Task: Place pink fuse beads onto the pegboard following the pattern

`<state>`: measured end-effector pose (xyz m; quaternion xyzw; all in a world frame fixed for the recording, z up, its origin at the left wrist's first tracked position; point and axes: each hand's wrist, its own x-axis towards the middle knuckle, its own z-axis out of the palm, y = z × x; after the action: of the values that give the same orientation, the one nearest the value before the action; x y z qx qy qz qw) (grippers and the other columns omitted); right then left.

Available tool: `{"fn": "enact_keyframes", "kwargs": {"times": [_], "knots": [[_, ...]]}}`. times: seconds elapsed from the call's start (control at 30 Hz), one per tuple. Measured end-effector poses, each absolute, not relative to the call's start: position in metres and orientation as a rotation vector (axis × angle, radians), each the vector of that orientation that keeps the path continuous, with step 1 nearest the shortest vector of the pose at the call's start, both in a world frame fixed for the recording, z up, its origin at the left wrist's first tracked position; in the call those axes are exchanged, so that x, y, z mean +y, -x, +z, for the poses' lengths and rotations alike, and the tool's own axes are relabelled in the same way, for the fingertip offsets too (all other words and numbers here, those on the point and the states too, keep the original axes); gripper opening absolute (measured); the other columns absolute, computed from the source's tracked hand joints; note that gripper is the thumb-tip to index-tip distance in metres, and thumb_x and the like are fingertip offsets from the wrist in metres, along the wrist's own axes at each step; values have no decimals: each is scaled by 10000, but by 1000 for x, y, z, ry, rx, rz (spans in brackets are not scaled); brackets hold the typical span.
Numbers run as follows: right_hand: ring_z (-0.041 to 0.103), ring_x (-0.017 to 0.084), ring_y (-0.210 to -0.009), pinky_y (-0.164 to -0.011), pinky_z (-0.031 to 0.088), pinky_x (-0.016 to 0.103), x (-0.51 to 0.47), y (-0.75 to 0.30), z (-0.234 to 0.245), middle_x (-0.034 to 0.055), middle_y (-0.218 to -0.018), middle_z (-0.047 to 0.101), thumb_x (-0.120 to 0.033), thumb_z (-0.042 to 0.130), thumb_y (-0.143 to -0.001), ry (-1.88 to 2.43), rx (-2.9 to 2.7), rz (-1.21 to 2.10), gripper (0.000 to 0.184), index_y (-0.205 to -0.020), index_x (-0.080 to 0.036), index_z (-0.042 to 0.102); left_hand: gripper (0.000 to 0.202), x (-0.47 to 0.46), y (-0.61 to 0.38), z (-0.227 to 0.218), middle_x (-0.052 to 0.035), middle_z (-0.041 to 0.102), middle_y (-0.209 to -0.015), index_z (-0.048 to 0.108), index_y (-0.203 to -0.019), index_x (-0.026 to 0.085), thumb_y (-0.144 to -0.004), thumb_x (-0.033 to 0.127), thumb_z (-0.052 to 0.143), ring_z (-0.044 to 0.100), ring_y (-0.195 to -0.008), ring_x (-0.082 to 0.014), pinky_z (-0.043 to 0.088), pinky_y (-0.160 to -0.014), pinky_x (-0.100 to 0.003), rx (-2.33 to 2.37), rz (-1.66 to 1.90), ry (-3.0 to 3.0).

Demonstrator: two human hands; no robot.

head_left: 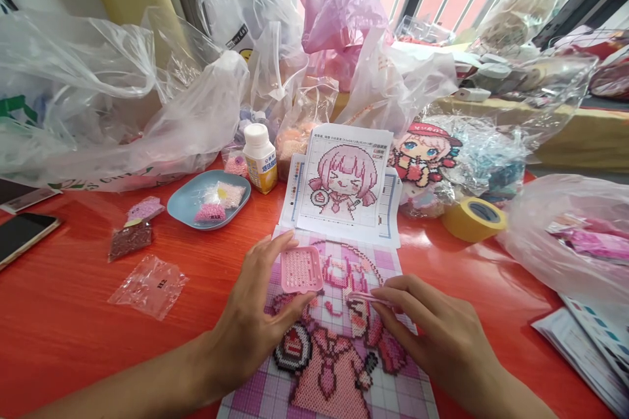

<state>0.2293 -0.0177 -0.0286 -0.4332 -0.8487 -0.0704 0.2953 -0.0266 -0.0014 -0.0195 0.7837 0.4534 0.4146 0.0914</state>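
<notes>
My left hand [258, 314] grips a small pink square bead tray [301, 269] by its lower left edge, holding it over the bead picture. My right hand [432, 324] pinches a thin pink tool [366, 298] whose tip points left over the beads. Both hands rest on a pegboard [393, 393] bearing a bead picture of a pink-haired cartoon girl [339, 353]. A printed pattern sheet [344, 180] of the same girl lies just beyond it on the orange table [73, 314].
A blue dish [184, 209] with bead packets, a small white bottle [259, 157], loose bead bags [147, 285] and a phone [22, 236] lie left. A yellow tape roll [474, 217] and a finished figure [422, 154] sit right. Plastic bags [118, 98] crowd the back.
</notes>
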Motion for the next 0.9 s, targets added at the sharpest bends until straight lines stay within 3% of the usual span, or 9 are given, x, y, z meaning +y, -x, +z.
{"fn": "enact_keyframes", "kwargs": {"times": [0.17, 0.47, 0.9], "knots": [[611, 62, -640, -471, 405, 158, -17, -229, -28, 1, -806, 639, -228, 509, -926, 1144, -2265, -200, 111, -938, -194, 613, 655, 0, 27, -21, -108, 618, -1205, 332, -1391, 203, -834, 310, 658, 572, -1170, -235, 466, -1032, -396, 1311, 1218, -2338], [610, 64, -654, -480, 402, 168, -18, -230, -31, -1, -819, 632, -235, 500, -934, 1148, -2266, -191, 112, -950, -197, 604, 679, -1, 28, -22, -80, 601, -1227, 326, -1402, 230, -822, 280, 676, 584, -1146, -205, 468, -1026, -350, 1300, 1198, -2313], [606, 66, -677, -515, 426, 168, -19, -226, -28, 3, -826, 625, -215, 526, -925, 1143, -2221, -199, 85, -974, -191, 592, 674, 1, 29, -25, -87, 597, -1222, 317, -1404, 203, -831, 265, 667, 537, -1198, -213, 423, -1067, -373, 1151, 1162, -2393]]}}
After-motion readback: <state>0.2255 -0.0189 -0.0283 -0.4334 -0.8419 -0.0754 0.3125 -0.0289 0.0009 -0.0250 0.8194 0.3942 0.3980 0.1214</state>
